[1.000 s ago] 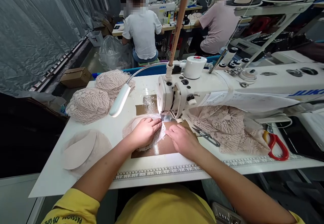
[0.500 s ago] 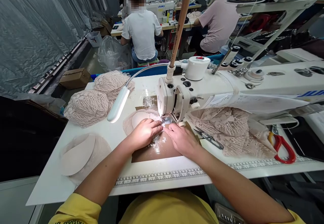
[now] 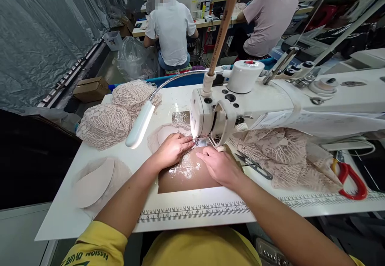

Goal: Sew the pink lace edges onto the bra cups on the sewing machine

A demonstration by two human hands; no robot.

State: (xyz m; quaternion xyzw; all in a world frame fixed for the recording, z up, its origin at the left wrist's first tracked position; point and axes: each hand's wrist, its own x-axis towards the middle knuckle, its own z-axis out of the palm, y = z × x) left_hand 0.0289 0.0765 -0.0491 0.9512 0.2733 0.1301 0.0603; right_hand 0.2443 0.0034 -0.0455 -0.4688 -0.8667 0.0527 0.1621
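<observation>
My left hand (image 3: 172, 150) lies on a beige lace-covered cup piece (image 3: 164, 134), fingers pressed together at its edge beside the needle of the white sewing machine (image 3: 228, 109). Just right of the needle, my right hand (image 3: 219, 165) rests fingers-down on the brown plate (image 3: 186, 177). The fingertips of both hands meet at the presser foot (image 3: 201, 142). Lace under the hands is partly hidden.
Stacked lace cups (image 3: 105, 124) and flat foam pads (image 3: 93, 182) lie at the left. A lace pile (image 3: 279, 153), thread snips (image 3: 255, 167) and red scissors (image 3: 350, 179) lie at the right. The lamp (image 3: 140, 125) hangs over the table. Two other people sew at the back.
The lace piece has fed away from me under the needle, and both hands have followed it closer to the presser foot. More of the brown plate shows in front.
</observation>
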